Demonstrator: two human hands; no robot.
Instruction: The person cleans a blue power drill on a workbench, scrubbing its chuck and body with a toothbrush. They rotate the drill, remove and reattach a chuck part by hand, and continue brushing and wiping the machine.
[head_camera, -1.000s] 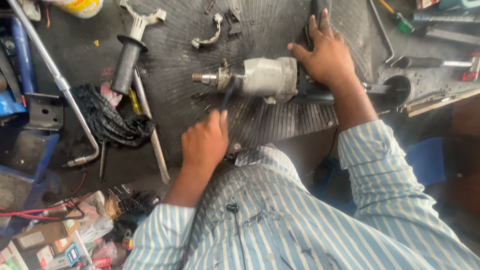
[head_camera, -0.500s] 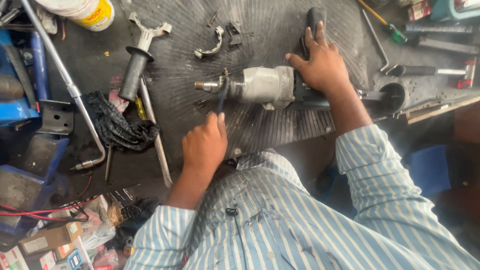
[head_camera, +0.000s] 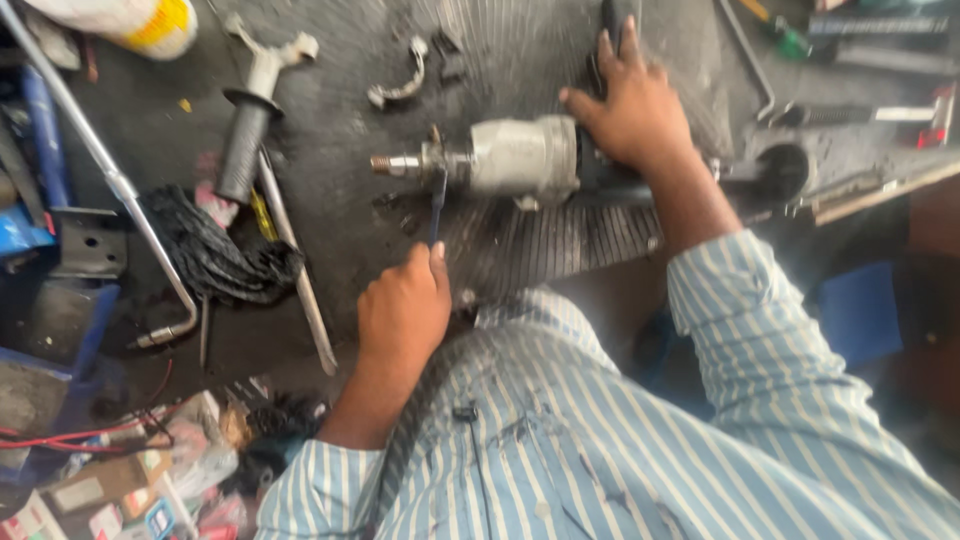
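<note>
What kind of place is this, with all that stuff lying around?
Most likely a repair workshop for power tools. A grey power tool lies partly stripped on a dark, grimy workbench, with a detached side handle, a coiled black cable and loose metal parts around it.

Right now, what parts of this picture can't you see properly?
Head view only:
- Tip of the thin tool: blurred against the power tool.
- Power tool's rear: covered by the right hand.
- Left hand: its grip faces away.
- White container: cut by the top edge.

Yellow-and-white container: cropped by top edge. Drill body: rear hidden under right hand. Tool tip: blurred, type indeterminable.
</note>
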